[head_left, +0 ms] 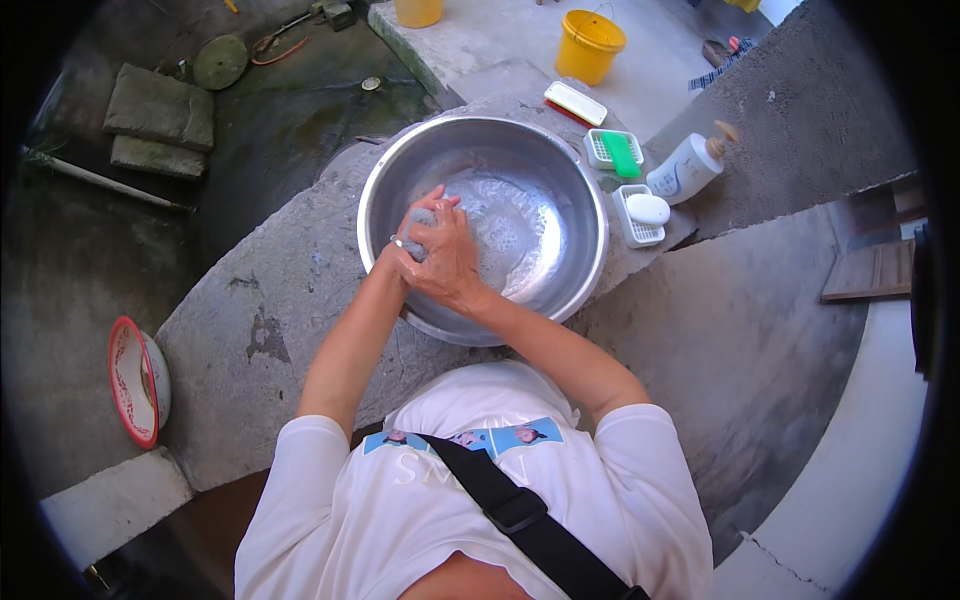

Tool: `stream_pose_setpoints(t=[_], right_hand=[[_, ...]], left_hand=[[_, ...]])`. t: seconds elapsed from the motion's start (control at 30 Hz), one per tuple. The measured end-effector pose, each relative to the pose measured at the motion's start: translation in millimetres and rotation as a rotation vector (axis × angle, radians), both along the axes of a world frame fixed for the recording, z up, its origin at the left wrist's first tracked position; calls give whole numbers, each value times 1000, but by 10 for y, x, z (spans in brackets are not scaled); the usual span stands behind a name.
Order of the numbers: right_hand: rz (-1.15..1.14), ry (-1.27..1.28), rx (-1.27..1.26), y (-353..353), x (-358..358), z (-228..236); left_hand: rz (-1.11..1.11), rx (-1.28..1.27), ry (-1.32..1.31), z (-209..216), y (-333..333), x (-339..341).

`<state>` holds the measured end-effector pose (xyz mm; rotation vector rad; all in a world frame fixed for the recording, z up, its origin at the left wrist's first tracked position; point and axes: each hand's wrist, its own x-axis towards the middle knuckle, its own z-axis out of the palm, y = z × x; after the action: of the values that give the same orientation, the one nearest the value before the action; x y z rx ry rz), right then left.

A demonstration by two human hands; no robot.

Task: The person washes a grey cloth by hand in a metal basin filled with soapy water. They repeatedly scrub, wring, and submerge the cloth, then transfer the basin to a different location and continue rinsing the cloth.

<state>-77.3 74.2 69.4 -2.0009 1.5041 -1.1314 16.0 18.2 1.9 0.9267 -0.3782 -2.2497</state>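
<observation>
Over the left side of a large metal basin [375,180], my two hands are pressed together around a wet grey wad [420,228], perhaps a scrubber or bunched cloth; its exact kind is unclear. My left hand [432,198] lies beneath and behind the wad, largely covered, with its fingertips showing at the far end. Across the top closes my right hand [452,255], its fingers curled over the grey wad. Shallow, sudsy water [505,235] covers the basin's bottom.
Right of the basin stand a white pump bottle [685,168], a soap dish [641,232] with white soap [648,209], a green bar [621,155] on another dish, and a brush [576,103]. A yellow bucket [589,50] is behind. A red-rimmed enamel basin [155,385] leans at left.
</observation>
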Motion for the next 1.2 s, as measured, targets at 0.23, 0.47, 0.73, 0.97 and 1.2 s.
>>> stream_pose_setpoints(t=[0.23, 0.47, 0.73, 0.97, 1.2], right_hand=[[-112, -99, -208, -354, -9, -150], [-260, 252, 85, -1080, -552, -789], [-155, 514, 548, -941, -821, -1133], [-281, 458, 544, -913, -817, -826], [2, 96, 192, -421, -203, -581]], left_hand=[[155, 156, 285, 132, -14, -191], [26, 48, -258, 2, 77, -245], [54, -56, -684, -105, 23, -95], [300, 317, -487, -53, -22, -97], [183, 325, -14, -107, -143, -30]])
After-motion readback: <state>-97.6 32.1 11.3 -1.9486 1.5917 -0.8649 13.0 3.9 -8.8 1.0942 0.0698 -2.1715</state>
